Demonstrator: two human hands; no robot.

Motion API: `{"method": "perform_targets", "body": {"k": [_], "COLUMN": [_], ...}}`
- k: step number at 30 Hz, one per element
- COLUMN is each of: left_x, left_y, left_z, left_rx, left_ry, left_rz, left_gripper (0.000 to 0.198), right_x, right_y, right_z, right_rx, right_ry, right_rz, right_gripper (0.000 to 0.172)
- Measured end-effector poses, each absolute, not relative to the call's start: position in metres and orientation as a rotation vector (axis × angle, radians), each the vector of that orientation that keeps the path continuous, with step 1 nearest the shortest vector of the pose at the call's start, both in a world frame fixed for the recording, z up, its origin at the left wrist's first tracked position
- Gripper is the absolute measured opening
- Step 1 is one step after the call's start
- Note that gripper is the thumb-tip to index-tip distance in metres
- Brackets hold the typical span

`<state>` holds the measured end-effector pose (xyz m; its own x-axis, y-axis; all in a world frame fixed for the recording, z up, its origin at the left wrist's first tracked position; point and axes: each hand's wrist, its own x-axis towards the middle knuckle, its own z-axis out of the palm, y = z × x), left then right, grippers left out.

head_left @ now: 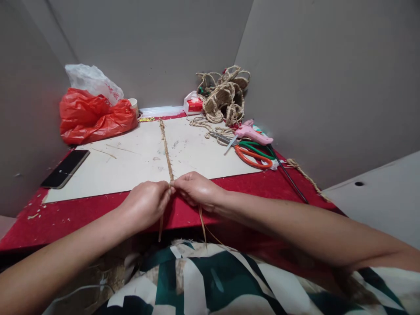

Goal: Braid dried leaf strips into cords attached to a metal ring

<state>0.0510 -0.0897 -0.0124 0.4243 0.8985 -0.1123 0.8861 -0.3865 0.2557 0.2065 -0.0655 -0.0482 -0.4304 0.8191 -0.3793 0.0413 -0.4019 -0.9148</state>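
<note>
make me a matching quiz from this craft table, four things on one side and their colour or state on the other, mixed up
Things:
1 phone
2 glue gun
3 scissors
4 cord

Descriptions:
a orange and green handles
b pinched by left hand and right hand
c black, lying flat
d pink

Pairs: 1-c, 2-d, 3-a, 4-b

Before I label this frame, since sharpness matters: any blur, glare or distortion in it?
Head view: soft, even light, no glare or hard shadows; wide-angle stretching toward the corners; the left hand, right hand and braided cord look sharp, with no motion blur.
</note>
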Motion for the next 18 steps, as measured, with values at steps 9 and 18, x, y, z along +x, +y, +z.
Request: {"method": "perform_targets", "body": {"k": [9,18], "left_x": [0.072,0.042], "left_y": [-0.128,-0.086], "left_z": [-0.031,-0.020], "left_rx": [2.591,1.571], "left_ry": [1.537,1.381], "left_rz": [-0.189,0.757], "left_gripper": [0.032,0.023], "right_x": [0.207,0.216], "right_y": [-0.071,-0.065], "right_z": [-0.047,-0.049], "right_rx": [-1.123,-1.023], "right_ry": [-1.111,-1.089], "right_rz": [2.075,2.172], "right_gripper": [0.020,0.016]}}
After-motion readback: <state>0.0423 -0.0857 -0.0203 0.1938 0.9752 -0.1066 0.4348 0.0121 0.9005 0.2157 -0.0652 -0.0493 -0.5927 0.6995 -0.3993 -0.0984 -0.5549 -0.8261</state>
